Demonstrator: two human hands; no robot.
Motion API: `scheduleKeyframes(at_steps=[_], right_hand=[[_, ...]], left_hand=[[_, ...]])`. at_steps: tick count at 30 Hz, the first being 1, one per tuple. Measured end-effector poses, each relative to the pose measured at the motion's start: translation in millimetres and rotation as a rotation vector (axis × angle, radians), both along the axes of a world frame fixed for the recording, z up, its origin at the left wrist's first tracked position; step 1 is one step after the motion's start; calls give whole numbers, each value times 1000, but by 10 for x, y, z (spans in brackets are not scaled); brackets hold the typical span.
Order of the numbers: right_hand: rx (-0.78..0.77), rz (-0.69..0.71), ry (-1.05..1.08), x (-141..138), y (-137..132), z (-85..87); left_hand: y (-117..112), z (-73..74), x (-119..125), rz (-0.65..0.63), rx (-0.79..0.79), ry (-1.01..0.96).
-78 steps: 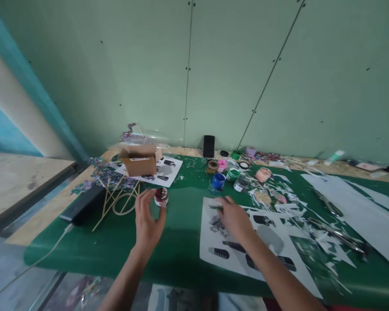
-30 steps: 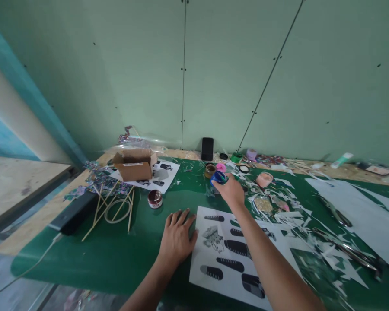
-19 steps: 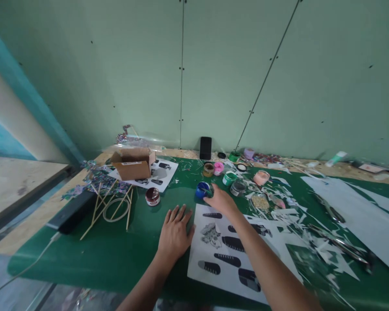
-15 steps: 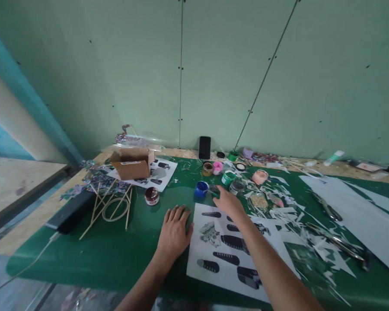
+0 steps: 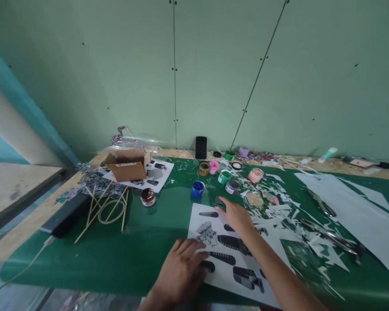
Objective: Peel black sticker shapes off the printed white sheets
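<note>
My left hand (image 5: 181, 272) lies palm down, fingers apart, on the near left corner of a white sheet (image 5: 223, 242) printed with dark shapes. My right hand (image 5: 236, 217) reaches across the same sheet. Its fingertips hold a small dark striped cut-out (image 5: 219, 201) just past the sheet's far edge. A blue paint jar (image 5: 197, 188) stands on the green mat (image 5: 126, 246) a little to the left of that cut-out. A dark red jar (image 5: 148, 196) stands further left.
More small jars (image 5: 224, 176) cluster behind, with paper scraps (image 5: 278, 207) and metal tools (image 5: 330, 229) to the right. A cardboard box (image 5: 127, 169), wooden sticks with a ring (image 5: 108, 207) and a black bar (image 5: 66, 214) lie at the left. A phone (image 5: 201, 147) leans on the wall.
My right hand set the blue jar down on the mat and drew back to the sheet's far edge with the cut-out. My left hand slid toward me onto the sheet's near corner.
</note>
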State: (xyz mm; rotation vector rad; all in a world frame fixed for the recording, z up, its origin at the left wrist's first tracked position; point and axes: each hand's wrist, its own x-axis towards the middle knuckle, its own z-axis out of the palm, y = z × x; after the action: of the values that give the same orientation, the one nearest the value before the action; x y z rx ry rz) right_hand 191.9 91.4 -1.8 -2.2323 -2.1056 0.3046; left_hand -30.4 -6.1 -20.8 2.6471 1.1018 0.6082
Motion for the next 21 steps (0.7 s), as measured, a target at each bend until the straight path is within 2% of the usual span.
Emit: scheduleKeyframes(at_steps=[3,8,12,15,16,18,21], right_hand=[[20,-4,1,7,20,-41],[110,42,-13,26,21,-111],[225,-28,-28,35,-12,-132],[350,-82,-9,40,-78,-97],[410,-76,18,48,-120,-79],[527,-21,106,67,-242,-40],[578,100,277,53,-498,14]], left_hand=[[-184,-118,135,-90,-19,62],[-294,-226,290,-75,-85,107],[-231,-164,480,-60,-156,22],[-140,-9,562,-92,-194,-58],[-97,58,529,-99,-201,-65],[22,179,337,-7,-174,-41],[298,238,-181,198,-113,104]])
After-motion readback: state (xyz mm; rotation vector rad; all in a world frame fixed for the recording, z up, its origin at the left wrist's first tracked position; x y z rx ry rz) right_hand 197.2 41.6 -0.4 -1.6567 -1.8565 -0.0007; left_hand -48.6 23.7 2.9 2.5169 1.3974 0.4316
